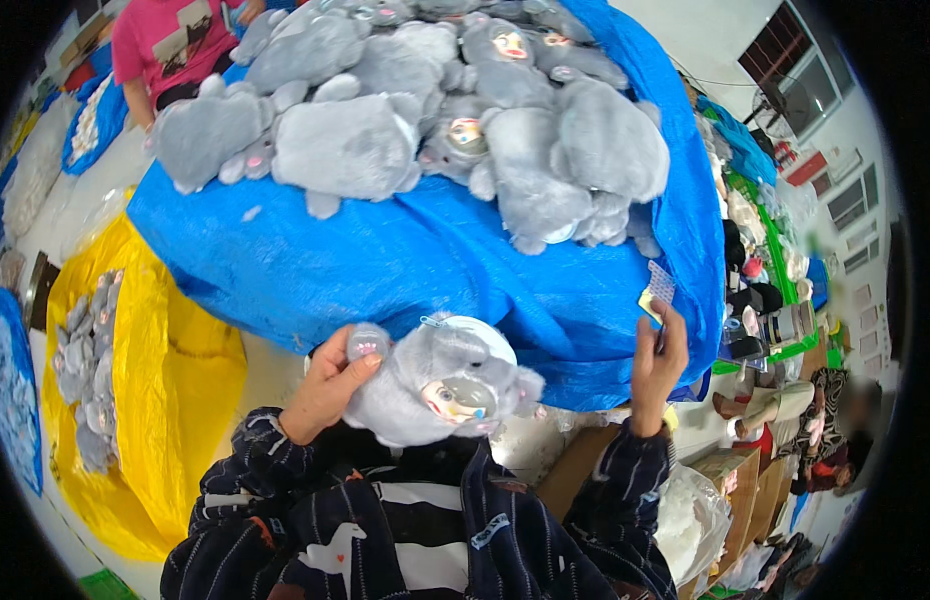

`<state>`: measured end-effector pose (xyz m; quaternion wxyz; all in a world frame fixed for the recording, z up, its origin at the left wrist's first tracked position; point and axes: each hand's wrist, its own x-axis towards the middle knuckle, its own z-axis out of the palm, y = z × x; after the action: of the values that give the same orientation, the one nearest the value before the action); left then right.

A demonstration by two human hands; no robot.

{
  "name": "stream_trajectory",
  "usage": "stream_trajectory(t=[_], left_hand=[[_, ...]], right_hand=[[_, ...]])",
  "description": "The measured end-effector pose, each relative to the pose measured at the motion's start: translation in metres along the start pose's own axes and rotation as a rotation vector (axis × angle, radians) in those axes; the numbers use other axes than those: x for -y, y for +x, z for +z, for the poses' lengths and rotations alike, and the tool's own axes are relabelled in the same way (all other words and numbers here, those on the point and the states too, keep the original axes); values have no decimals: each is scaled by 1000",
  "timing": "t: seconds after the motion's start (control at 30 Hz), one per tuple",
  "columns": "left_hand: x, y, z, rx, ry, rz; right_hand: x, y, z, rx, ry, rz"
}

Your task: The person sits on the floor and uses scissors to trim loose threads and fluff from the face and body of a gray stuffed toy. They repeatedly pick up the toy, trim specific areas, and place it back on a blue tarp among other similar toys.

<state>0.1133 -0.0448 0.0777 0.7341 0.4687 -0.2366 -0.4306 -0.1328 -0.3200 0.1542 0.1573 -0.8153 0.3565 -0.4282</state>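
Note:
In front of my body is a grey plush toy [420, 375] with a printed cartoon face, a pale round panel and a zipper pull at its upper edge. My left hand [325, 385] is closed round one of its small paws, thumb on top. Off to the right, my right hand [662, 365] has its thumb and forefinger close together at the lower end of a small dotted sheet [661, 283] with a yellow part. The sheet is over the blue tarp [355, 270]. The other fingers of that hand are partly hidden.
Several similar grey plush toys [345, 145] are heaped on the tarp-covered surface ahead. At left, a yellow sack [190, 400] holds more grey pieces. A person in a pink top [170, 45] is at the far left. Cardboard boxes [750, 490] and a clear plastic bag [693, 520] are at lower right.

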Motion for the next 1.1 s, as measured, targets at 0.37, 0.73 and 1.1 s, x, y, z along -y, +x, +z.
stream_trajectory(t=[0.37,0.73,1.1], left_hand=[[77,-71,-27,-127,-103,-249],[79,-94,-45,-62,-258,-183],[87,-100,-40,-154,-113,-148]], right_hand=[[104,-155,113,576,328,-215],[127,-178,114,655,75,-482],[138,-177,124,583,-38,-421]])
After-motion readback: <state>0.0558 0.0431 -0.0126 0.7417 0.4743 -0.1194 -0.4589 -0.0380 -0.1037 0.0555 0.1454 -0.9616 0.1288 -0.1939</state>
